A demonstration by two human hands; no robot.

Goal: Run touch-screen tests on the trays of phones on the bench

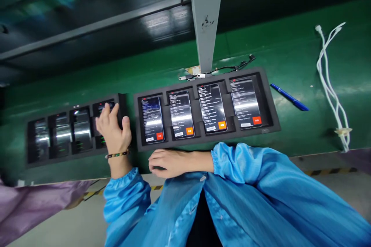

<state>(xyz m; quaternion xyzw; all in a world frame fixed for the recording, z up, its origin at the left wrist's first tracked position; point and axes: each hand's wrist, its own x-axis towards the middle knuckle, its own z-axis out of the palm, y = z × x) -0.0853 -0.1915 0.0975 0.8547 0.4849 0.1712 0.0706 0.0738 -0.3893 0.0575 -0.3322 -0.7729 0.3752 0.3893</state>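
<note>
My left hand (112, 127) is over the rightmost phone (102, 106) in the left black tray (123, 104), with its fingers spread. The hand covers much of that phone; whether the fingertips touch the screen I cannot tell. Three more phones with dark, glossy screens lie in the same tray. My right hand (168, 163) rests at the table's front edge, fingers loosely curled in and nothing seen in them. Just beyond it is the right black tray (185, 144), holding several phones. Their screens show lines of white text and a red or orange square, as on the nearest phone (152, 117).
A blue pen (290, 97) and bundled white cables (329, 81) lie on the green table (295, 135) at right. Behind the right tray are a black cable (232, 67), small USB plugs and a grey post (205, 19). Another person's purple sleeve (40, 204) shows at lower left.
</note>
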